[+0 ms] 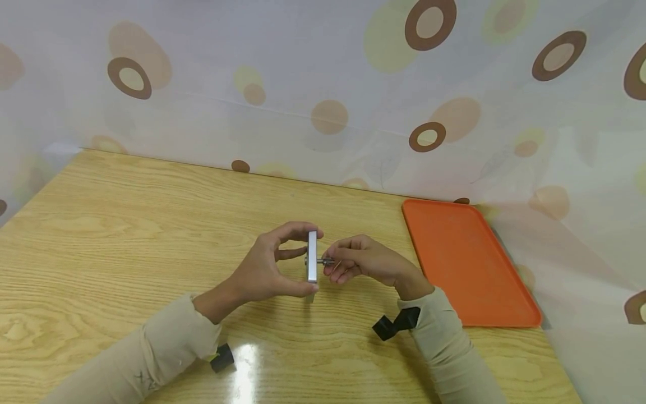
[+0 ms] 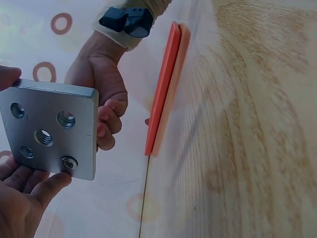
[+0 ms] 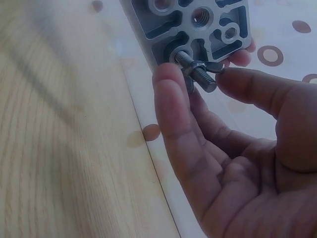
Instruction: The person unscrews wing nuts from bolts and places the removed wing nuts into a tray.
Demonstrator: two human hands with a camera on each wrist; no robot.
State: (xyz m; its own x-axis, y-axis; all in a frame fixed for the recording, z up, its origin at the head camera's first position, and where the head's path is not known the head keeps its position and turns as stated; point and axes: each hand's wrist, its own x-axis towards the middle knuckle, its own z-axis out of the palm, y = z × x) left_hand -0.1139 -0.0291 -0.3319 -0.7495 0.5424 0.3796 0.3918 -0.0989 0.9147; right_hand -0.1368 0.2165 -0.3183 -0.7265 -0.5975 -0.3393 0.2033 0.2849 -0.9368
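Note:
My left hand (image 1: 264, 266) grips a square grey metal plate (image 2: 47, 131) by its edges, holding it upright above the table. The plate's smooth face has several holes, one threaded in the middle; its other face is ribbed. Through a corner hole runs a bolt (image 3: 203, 79), its round head (image 2: 69, 162) touched by a left fingertip in the left wrist view. On the bolt's threaded shank sits a wing nut (image 3: 214, 66), partway along and apart from the plate. My right hand (image 1: 370, 261) pinches the wing nut's wings between thumb and fingers.
An orange tray (image 1: 466, 264) lies on the right side of the wood-grain table (image 1: 126, 235). Behind the table and along its sides hangs a white sheet (image 1: 282, 73) with brown and beige circles. Black cameras (image 1: 396, 324) are strapped at both wrists.

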